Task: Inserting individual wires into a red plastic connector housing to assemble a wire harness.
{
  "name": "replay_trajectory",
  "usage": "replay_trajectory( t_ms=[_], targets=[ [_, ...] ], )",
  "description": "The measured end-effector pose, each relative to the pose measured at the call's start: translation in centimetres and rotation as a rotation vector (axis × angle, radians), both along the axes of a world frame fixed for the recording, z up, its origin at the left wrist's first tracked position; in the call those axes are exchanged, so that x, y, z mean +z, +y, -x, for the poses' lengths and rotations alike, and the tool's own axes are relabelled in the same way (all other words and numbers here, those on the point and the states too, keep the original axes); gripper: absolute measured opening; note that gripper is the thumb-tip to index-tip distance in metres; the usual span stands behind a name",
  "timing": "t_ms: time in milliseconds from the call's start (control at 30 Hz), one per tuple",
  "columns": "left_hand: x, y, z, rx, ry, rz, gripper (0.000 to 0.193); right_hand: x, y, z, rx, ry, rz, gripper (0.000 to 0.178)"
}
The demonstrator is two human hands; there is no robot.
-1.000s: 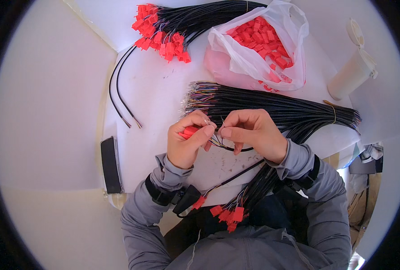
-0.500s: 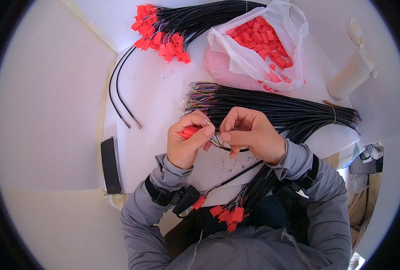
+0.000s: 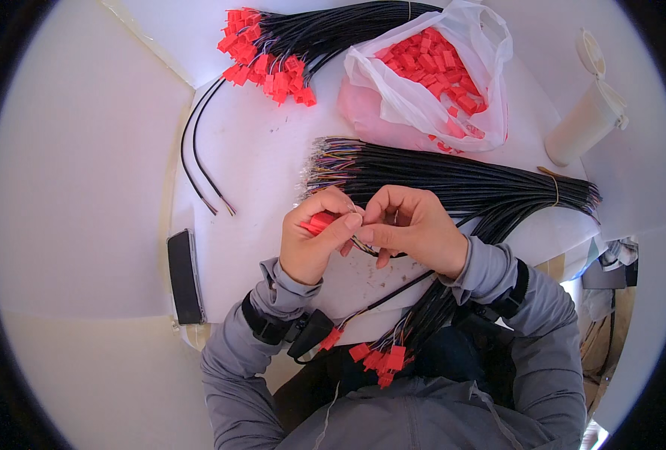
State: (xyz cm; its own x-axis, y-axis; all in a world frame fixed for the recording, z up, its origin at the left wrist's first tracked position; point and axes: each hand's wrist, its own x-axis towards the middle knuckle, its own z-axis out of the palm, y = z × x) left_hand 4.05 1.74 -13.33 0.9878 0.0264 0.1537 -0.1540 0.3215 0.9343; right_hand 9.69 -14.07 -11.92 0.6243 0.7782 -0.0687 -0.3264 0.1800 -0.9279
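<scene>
Over the middle of the table, my left hand [image 3: 303, 246] is closed around a red plastic connector housing [image 3: 320, 223]. Thin coloured wires [image 3: 363, 246] run from beside it into a black cable that passes under my right hand [image 3: 420, 238]. That hand pinches a thin wire between thumb and forefinger, its tips meeting my left thumb; the wire's end is hidden by the fingers. Just beyond both hands lies a tied bundle of black cables [image 3: 453, 166] with bare coloured wire ends at its left. Cables with red connectors [image 3: 384, 361] hang at the table's near edge, by my lap.
At the back, a white plastic bag [image 3: 378, 105] of red housings stands beside black cables with red connectors [image 3: 261, 64]. Two loose black cables [image 3: 192, 135] lie at left, above a dark phone-like slab [image 3: 186, 277]. A white lidded canister [image 3: 584, 127] stands at right.
My right hand has moved slightly left and down, and its fingertips now meet my left thumb. The left hand has shifted a little, still holding the red connector housing.
</scene>
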Motion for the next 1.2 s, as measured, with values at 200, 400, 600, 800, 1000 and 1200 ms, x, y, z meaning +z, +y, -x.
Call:
replay_trajectory(
  t_ms=[200, 400, 600, 800, 1000, 1200],
  targets=[
    [0.04, -0.1, 0.08, 0.004, 0.024, 0.069, 0.005, -0.12, -0.09, 0.0, -0.003, -0.044, 0.032, 0.01],
    [0.23, -0.07, 0.0, 0.034, 0.135, -0.007, 0.009, -0.13, -0.26, 0.31, 0.039, -0.091, -0.097, 0.009],
    [0.23, -0.07, 0.19, 0.002, 0.21, 0.113, 0.015, 0.56, -0.16, 0.45, -0.016, -0.089, 0.064, 0.011],
    [0.25, -0.06, -0.03, -0.074, 0.05, 0.34, 0.025, -0.06, -0.15, -0.07, -0.126, -0.236, 0.125, 0.01],
    [0.26, -0.46, -0.35, 0.083, 0.002, 0.148, 0.026, -0.06, -0.24, -0.31, -0.229, -0.233, 0.114, 0.01],
    [-0.28, -0.09, -0.4, 0.111, -0.01, 0.094, 0.029, -0.26, -0.43, -0.53, -0.233, -0.277, 0.141, 0.011]
  ],
)
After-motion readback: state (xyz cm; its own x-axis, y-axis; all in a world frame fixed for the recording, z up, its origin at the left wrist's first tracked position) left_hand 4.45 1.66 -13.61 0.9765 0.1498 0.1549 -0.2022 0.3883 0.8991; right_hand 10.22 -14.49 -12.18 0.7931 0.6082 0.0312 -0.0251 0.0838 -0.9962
